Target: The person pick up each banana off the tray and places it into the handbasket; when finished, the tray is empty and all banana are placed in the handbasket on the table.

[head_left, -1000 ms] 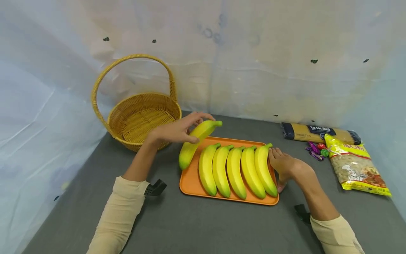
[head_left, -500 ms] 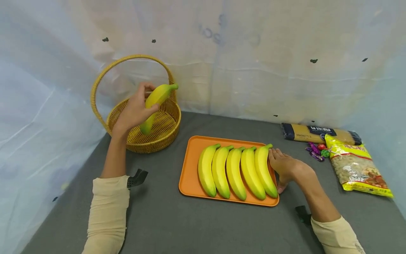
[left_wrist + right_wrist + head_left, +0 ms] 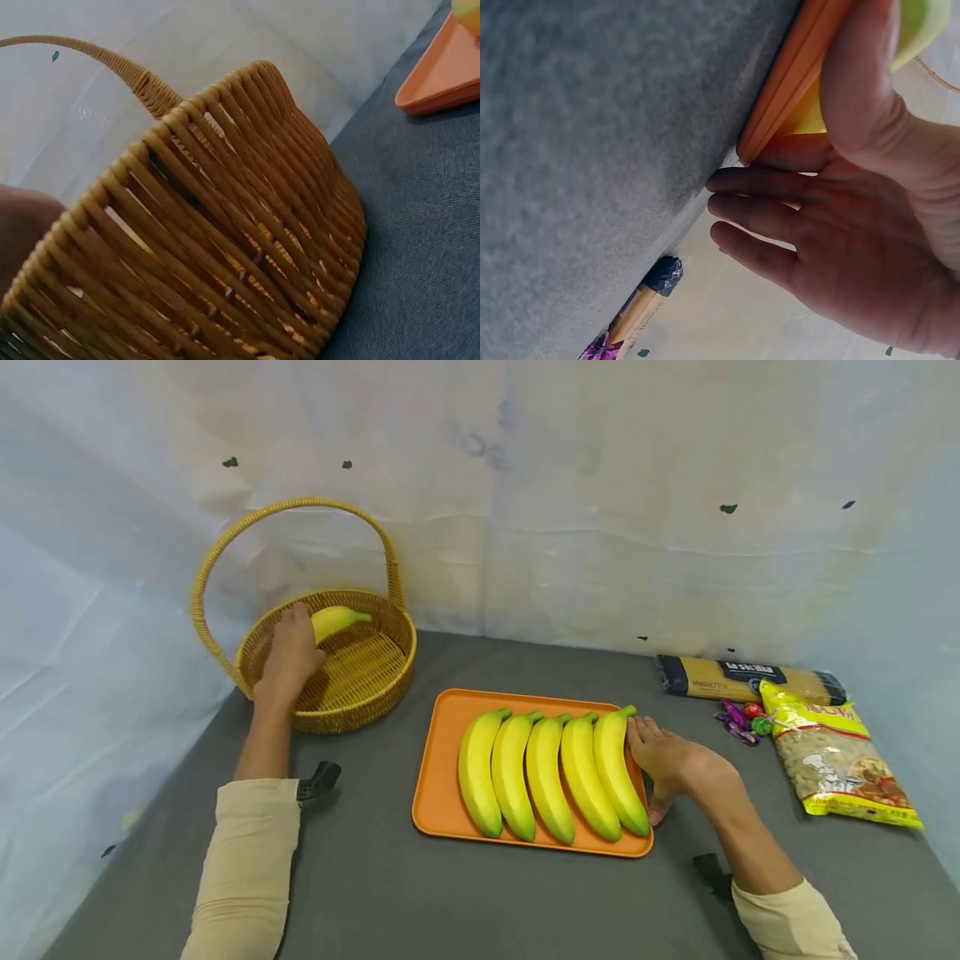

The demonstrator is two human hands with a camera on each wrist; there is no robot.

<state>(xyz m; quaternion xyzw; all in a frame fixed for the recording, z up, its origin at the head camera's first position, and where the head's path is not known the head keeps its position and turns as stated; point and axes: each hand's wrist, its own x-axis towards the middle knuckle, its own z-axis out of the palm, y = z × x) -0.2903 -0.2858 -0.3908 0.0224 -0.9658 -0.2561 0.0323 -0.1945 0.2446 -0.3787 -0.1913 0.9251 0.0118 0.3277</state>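
The left hand (image 3: 288, 653) had its fingers wrapped round a banana (image 3: 333, 619), holding it low inside the basket (image 3: 390, 670) at the far left, just over the woven floor. The right hand (image 3: 667, 760) lay with fingers loosely straight against the right rim of the tray (image 3: 442, 777), grasping nothing, its thumb at the outermost fruit.

The held banana looked light, firm and smooth-skinned, a little slick, and likely to bruise if squeezed; the thick middle seemed the safest place to hold it, not the stem.

Counted: one banana in the basket, five bananas (image 3: 551, 772) side by side on the tray, one basket, one tray. At the far right lay one pack of spaghetti (image 3: 750, 678), one yellow bag (image 3: 836, 764) and a few wrapped sweets (image 3: 738, 720).
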